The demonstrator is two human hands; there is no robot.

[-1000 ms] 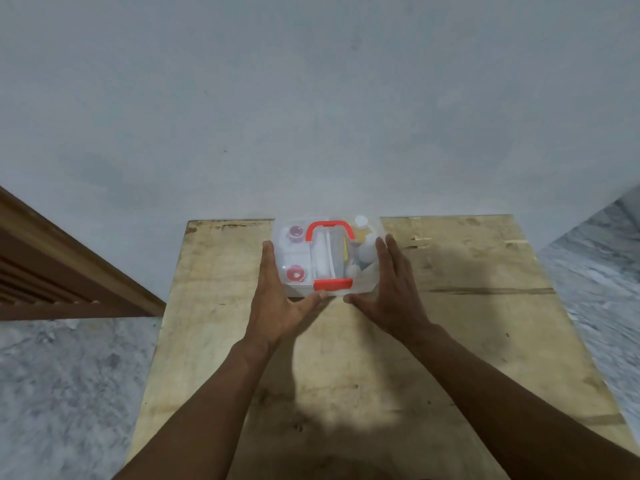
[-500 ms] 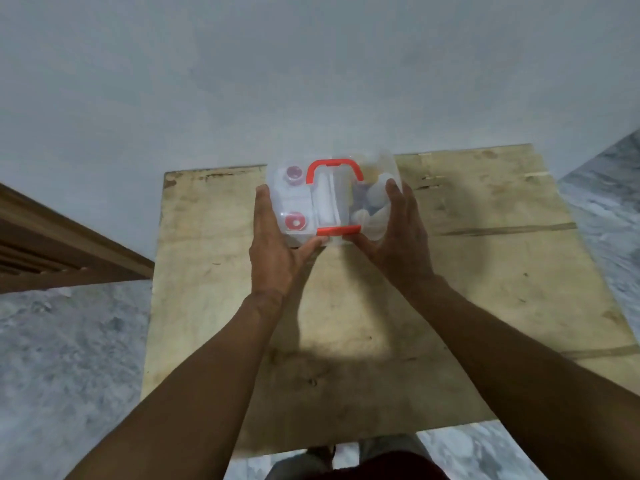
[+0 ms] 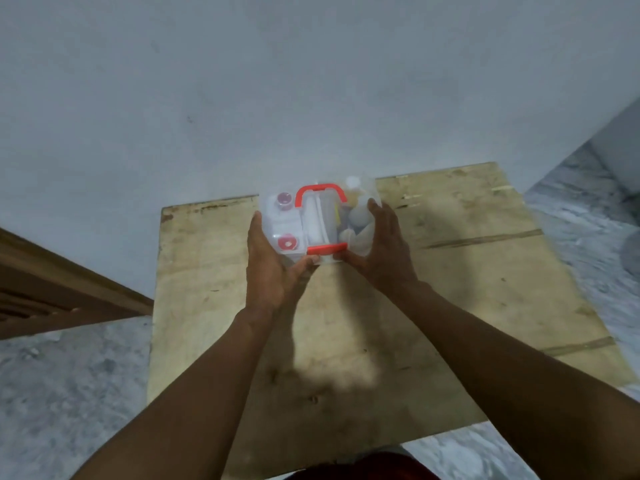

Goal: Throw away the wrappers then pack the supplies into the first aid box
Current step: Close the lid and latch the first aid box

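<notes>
The first aid box [image 3: 320, 220] is a small clear plastic case with a red handle and a red front latch. It is at the far middle of the wooden table [image 3: 450, 289], close to the wall. White bottles, two red-capped items and a white roll show through its lid. My left hand [image 3: 272, 268] grips the box's left side with the thumb under the front edge. My right hand [image 3: 384, 251] grips the right side, fingers over the top corner. The box looks tilted and slightly lifted between both hands.
A pale wall [image 3: 311, 98] rises right behind the table. A brown wooden slatted frame [image 3: 52, 289] stands at the left. Grey marble floor [image 3: 69, 393] surrounds the table. A grey object [image 3: 632, 251] lies on the floor at the far right edge.
Both hands closed in on the box's sides and took hold of it. The view has tilted down, so more of the table's near edge shows.
</notes>
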